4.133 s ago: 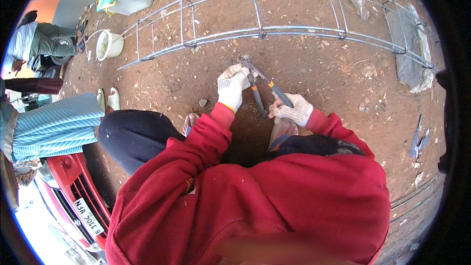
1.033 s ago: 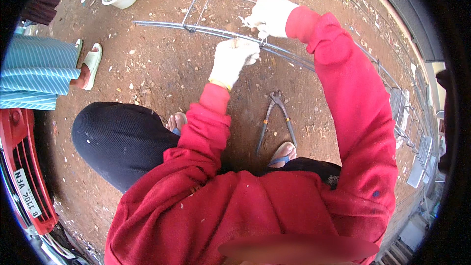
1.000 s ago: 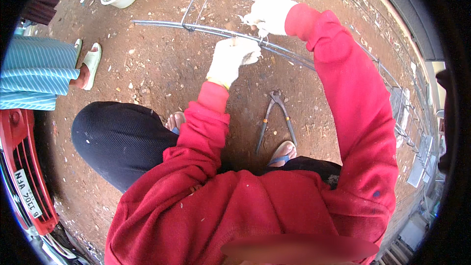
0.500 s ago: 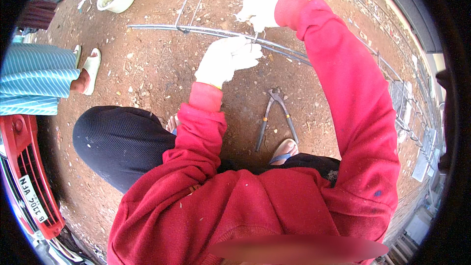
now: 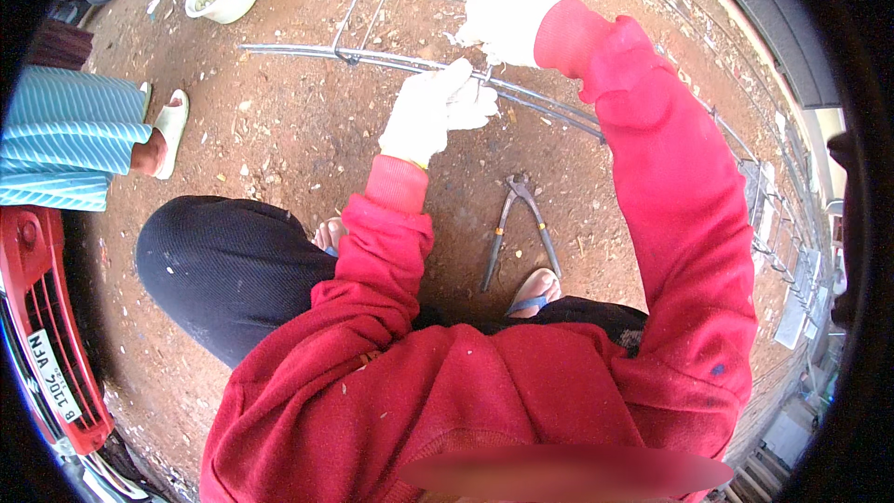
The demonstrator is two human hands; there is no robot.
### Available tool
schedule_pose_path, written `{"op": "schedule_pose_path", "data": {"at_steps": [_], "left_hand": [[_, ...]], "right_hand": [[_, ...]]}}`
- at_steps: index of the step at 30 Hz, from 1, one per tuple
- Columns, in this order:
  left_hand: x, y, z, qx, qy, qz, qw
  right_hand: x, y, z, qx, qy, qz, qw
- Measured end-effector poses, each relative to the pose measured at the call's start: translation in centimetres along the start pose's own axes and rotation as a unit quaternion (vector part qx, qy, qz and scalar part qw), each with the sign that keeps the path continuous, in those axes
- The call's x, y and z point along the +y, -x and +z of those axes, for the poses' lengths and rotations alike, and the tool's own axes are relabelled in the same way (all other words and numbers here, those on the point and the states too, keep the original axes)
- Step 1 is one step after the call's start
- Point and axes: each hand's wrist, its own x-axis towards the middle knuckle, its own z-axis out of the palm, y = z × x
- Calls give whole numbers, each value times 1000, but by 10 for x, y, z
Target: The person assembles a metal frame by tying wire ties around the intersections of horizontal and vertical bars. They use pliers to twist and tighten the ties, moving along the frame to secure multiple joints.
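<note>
Fingers of gloved left hand [image 5: 433, 110] pinched on rebar cage [image 5: 391, 61], rods running left-right; right hand [image 5: 503, 17] clamped just beyond; pincers [image 5: 520, 228] behind, untouched.

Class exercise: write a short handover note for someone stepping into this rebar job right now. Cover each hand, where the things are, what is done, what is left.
Left hand: gloved, pinching at a joint on the rebar cage.
Right hand: gloved, on the cage just beyond the left.
Pincers: on the soil by the right foot, in neither hand.
Done: cannot tell whether this joint is tied.
Left: probably tighten it with the pincers.
</note>
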Motion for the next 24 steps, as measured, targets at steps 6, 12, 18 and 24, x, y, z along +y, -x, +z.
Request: {"op": "schedule_pose_path", "data": {"at_steps": [6, 12, 18, 24], "left_hand": [[-5, -4, 5, 23, 16, 36, 999], [-9, 4, 17, 81, 66, 85, 991], [-6, 14, 22, 109, 36, 103, 988], [-2, 15, 18, 43, -81, 121, 988]], "right_hand": [[-55, 23, -38, -15, 114, 15, 993], [-117, 45, -27, 39, -40, 208, 977], [-124, 67, 1, 83, -19, 173, 981], [-107, 80, 17, 109, 129, 67, 983]]}}
